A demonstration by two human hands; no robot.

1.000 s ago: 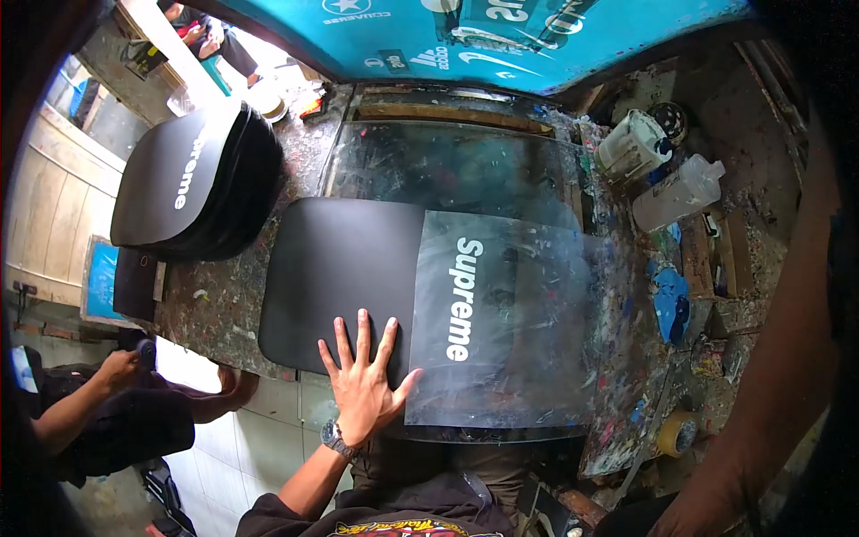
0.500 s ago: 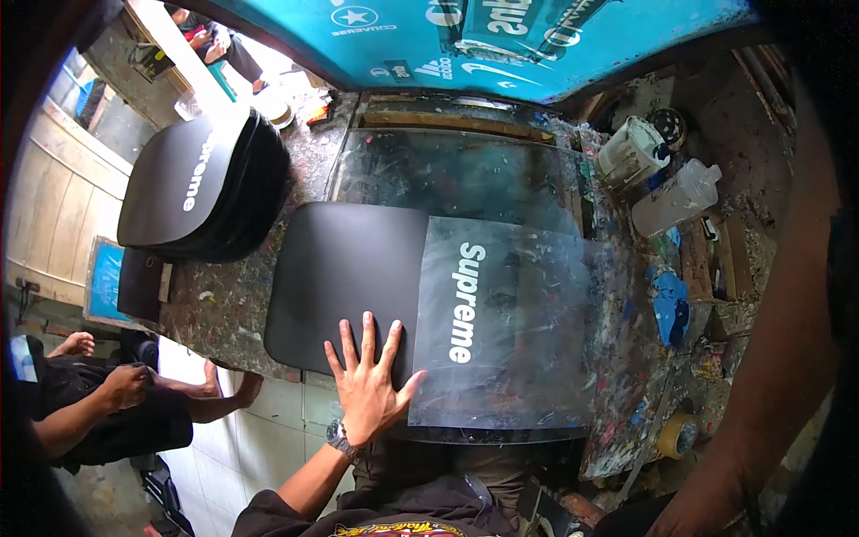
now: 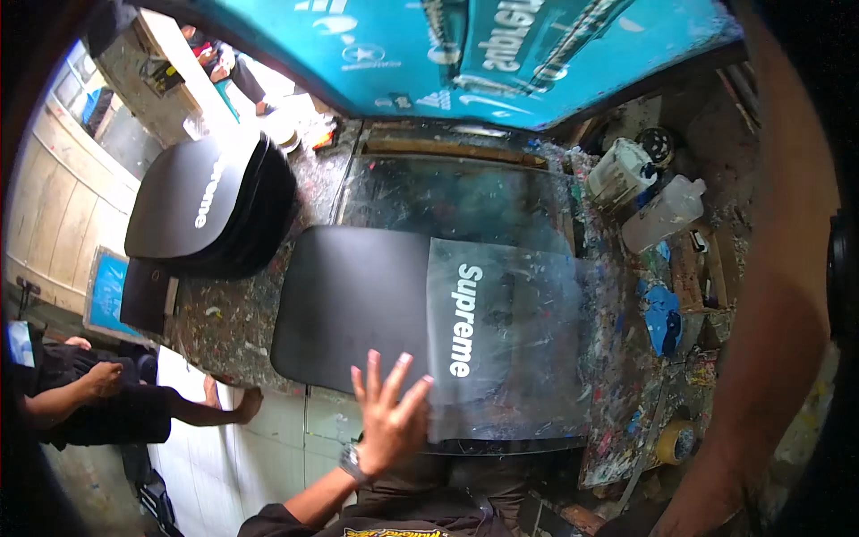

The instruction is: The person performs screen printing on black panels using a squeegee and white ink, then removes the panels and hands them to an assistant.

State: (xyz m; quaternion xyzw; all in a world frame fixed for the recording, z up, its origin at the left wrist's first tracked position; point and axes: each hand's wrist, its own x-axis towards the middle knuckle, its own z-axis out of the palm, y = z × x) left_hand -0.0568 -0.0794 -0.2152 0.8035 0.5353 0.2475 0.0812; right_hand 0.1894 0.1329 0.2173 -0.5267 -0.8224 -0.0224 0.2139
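My left hand (image 3: 390, 419) is open with its fingers spread, over the near edge of a flat black panel (image 3: 353, 304) with rounded corners. It holds nothing; whether the fingertips touch the panel I cannot tell. A clear plastic sheet (image 3: 528, 358) covers the panel's right part and extends past it to the right. White lettering (image 3: 465, 320) shows there; whether it lies on the sheet or beneath it is unclear. My right forearm (image 3: 769, 295) runs up the right side and leaves at the top; its hand is out of sight.
A teal printing screen (image 3: 483, 54) stands tilted at the far side. Stacked black panels (image 3: 192, 197) sit at the left. On the right are a white tub (image 3: 619, 170), a translucent jug (image 3: 664, 213), a blue rag (image 3: 662, 318) and a tape roll (image 3: 676, 441). Someone sits lower left (image 3: 107, 394).
My left hand has shifted right and toward me from its flat rest on the panel. The whole view has tipped upward, showing more of the teal screen. Panel and sheet seem to lie as before.
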